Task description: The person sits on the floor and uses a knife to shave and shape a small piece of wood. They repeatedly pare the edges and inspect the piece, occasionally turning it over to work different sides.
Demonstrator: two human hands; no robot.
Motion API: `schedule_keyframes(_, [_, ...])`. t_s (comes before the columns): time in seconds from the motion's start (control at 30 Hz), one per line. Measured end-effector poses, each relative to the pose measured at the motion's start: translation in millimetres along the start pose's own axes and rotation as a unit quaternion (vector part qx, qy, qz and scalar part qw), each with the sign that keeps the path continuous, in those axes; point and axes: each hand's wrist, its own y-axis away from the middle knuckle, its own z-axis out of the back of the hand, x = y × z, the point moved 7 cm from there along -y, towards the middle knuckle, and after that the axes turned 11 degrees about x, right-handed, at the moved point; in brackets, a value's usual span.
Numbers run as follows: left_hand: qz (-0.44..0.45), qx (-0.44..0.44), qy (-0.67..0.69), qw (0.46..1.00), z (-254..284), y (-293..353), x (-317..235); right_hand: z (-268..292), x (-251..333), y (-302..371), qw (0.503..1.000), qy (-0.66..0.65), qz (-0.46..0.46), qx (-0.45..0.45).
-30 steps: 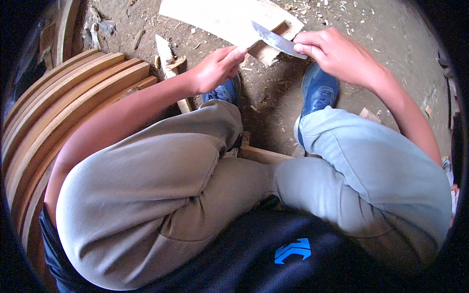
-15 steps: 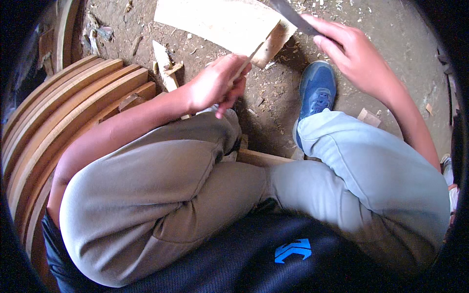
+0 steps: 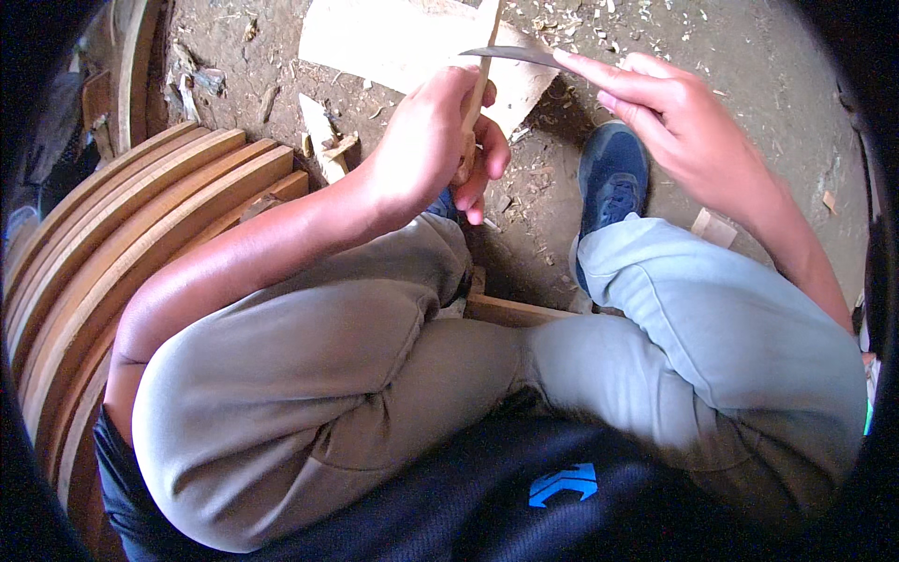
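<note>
Left hand (image 3: 435, 131) grips a thin wooden stick (image 3: 476, 105) over a pale board (image 3: 370, 42) — probably light, stiff, snappable, best held low — while the right hand (image 3: 670, 103) grasps a knife (image 3: 520, 54), its blade crossing the stick's upper part

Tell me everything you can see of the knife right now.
The knife has a slim, dark grey, metal-looking blade, gently curved and tapering to a point. It runs nearly level across the picture, tip toward the person's left. The right hand holds it, index finger extended toward the blade; the handle is hidden. The blade crosses the wooden strip in the left hand, though whether they touch is unclear, with the pale board beyond.
</note>
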Motion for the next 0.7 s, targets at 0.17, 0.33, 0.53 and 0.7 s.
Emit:
schedule_keyframes(0.17, [0.004,-0.055,0.05,0.997,-0.2,-7.5,5.0,-9.5,-3.9,1.2,0.999,-0.042,0.004,-0.03])
schedule_keyframes(0.33, [0.007,-0.073,0.033,0.997,4.8,-6.6,10.1,-17.5,-1.5,-5.3,1.0,-0.008,-0.007,-0.02])
schedule_keyframes(0.53, [0.009,-0.094,0.045,0.995,3.9,-8.0,9.2,-11.4,14.7,-5.7,0.994,0.092,-0.039,-0.035])
schedule_keyframes(0.7, [0.011,-0.131,0.071,0.989,5.1,-8.9,12.6,-8.4,19.0,-4.4,0.99,0.134,-0.043,-0.03])
